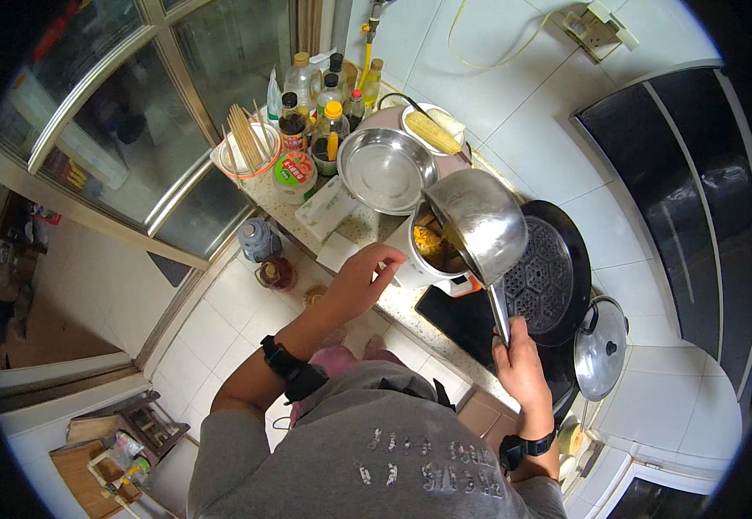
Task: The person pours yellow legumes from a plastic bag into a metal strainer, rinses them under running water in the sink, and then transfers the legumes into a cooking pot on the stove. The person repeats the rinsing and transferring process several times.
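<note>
My right hand [521, 360] grips the handle of a stainless steel saucepan [489, 220], which is tipped over a white cooking pot [402, 256]. Yellow corn pieces [429, 243] and darker food lie inside the white pot; the saucepan covers part of its mouth. My left hand [368, 276] is beside the pot's near left side, with its fingers curled and nothing visible in them; whether it touches the pot I cannot tell. Just behind the pot sits a round, shallow steel dish [387, 170]. To the right is a black wok [577, 279] with a perforated insert.
Sauce bottles [332, 123] crowd the counter's far left, near a bowl [272, 146] with wooden sticks. A plate behind holds a corn cob [433, 133]. A glass lid [599, 350] stands right of the wok. Jugs [259, 240] are on the floor by the glazed door.
</note>
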`<state>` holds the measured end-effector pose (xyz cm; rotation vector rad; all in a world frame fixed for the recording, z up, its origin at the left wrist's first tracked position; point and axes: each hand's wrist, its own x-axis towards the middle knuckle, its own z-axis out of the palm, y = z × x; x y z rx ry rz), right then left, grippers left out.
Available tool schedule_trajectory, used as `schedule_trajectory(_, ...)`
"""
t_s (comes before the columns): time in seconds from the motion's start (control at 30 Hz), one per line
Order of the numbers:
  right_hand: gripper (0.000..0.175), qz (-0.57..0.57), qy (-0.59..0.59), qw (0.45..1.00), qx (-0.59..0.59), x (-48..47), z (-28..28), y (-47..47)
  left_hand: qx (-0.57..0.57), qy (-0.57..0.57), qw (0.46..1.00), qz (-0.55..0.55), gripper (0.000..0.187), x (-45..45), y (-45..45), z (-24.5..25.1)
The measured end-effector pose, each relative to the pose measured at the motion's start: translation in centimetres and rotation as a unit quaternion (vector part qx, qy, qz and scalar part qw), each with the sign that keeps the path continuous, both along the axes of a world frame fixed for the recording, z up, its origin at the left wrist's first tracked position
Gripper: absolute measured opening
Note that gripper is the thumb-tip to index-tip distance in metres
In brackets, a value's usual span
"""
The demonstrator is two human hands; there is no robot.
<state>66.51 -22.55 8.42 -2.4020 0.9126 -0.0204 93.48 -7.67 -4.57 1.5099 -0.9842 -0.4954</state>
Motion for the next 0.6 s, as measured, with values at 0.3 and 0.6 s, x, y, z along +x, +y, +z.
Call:
schedule_trajectory(0.3,0.018,-0.024,-0.008,0.999,-0.020,0.3,0.0,1.1,-0.018,0.022,0.999,-0.025,0.013,0.6,-0.3,0.1)
schedule_trajectory(0.6,0.016,-0.154,-0.075,0.968,0.180,0.3,0.1,1.2,-0.020,-0.001,0.999,-0.030,0.016,1.2,0.3,-0.6)
